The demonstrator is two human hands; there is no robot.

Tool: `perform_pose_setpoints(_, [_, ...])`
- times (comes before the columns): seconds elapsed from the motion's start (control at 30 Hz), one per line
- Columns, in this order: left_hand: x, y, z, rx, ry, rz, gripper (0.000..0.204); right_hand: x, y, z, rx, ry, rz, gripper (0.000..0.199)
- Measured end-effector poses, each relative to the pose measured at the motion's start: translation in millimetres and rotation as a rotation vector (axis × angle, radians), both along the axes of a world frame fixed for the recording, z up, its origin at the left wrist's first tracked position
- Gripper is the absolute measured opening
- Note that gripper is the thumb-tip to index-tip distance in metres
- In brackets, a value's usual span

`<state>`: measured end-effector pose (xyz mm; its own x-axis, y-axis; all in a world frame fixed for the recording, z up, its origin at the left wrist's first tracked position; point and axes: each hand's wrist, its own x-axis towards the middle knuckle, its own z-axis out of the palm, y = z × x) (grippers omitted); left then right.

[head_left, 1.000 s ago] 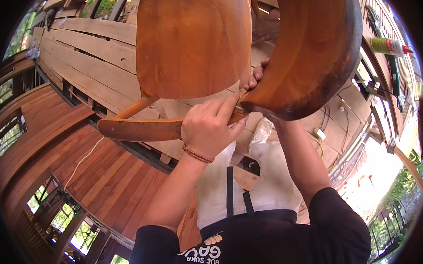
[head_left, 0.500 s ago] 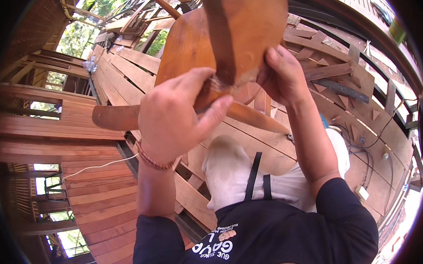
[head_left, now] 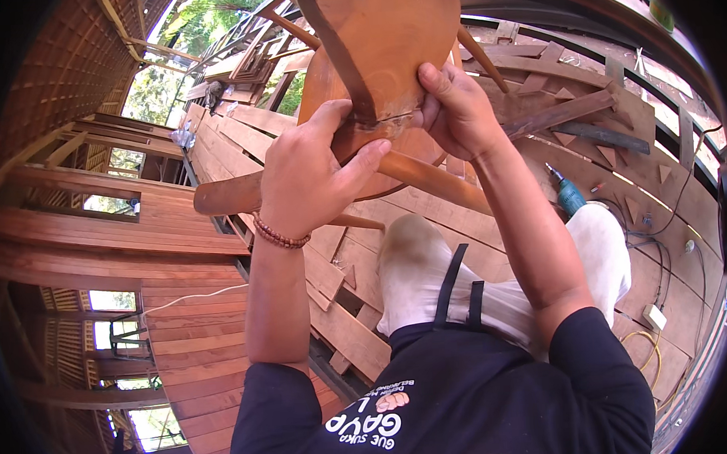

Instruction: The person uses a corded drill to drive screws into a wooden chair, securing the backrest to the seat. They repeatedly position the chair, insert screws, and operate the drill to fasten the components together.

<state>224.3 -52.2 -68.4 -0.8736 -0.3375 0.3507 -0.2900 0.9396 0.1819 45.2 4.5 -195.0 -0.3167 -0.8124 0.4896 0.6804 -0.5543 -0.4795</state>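
Note:
A varnished orange-brown wooden chair is held up in front of me, its broad curved panel (head_left: 409, 45) rising toward the top edge. Where this panel meets the crosswise wooden rail, a rough joint (head_left: 388, 128) shows a dark gap line and pale, scraped patches. My left hand (head_left: 307, 171) is closed round the rail left of the joint, thumb lying just below it. The rail's rounded end (head_left: 225, 197) sticks out beyond my left wrist. On the other side, my right hand (head_left: 458, 113) pinches the panel's lower right edge, thumb on its face; the other fingertips are partly hidden.
A teal power tool (head_left: 571, 196) lies beside my right knee, with cables and a white socket box (head_left: 654, 318) nearby. Wood offcuts (head_left: 568, 112) litter the boards at right. Planks with gaps form the floor, and a reddish plank deck (head_left: 199, 337) lies at left.
My view has shifted, so the teal tool shows more fully. The panel and both hands sit slightly farther off, and the joint's dark gap line is clearer. Both hands keep their hold.

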Motion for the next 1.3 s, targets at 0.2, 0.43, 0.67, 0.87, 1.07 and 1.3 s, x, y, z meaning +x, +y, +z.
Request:
perform_pose_setpoints(0.2, [-0.3, 2.4, 3.2, 0.007, -0.016, 0.016, 0.048, 0.4, -1.8, -2.5, -0.020, -0.012, 0.010, 0.063])
perform_pose_setpoints(0.43, [-1.5, 0.6, 1.5, 0.026, -0.003, -0.023, 0.048, -0.1, -3.1, -3.5, -0.032, -0.072, -0.021, 0.064])
perform_pose_setpoints(0.67, [-1.1, 1.1, 2.3, 0.019, 0.002, -0.040, 0.048, -3.1, -5.3, -11.3, -0.029, -0.091, -0.014, 0.063])
perform_pose_setpoints(0.87, [5.0, -1.3, 2.1, -0.068, 0.004, -0.052, 0.047, 5.7, -4.8, -9.1, -0.021, -0.095, -0.027, 0.063])
perform_pose_setpoints(1.07, [-0.7, 1.5, 2.5, -0.065, -0.037, -0.024, 0.047, 2.7, -5.2, -14.1, -0.020, -0.078, -0.047, 0.067])
perform_pose_setpoints(1.3, [-11.8, 10.0, 0.4, -0.094, -0.078, 0.072, 0.041, 8.4, -7.7, -10.6, -0.028, -0.108, -0.050, 0.069])
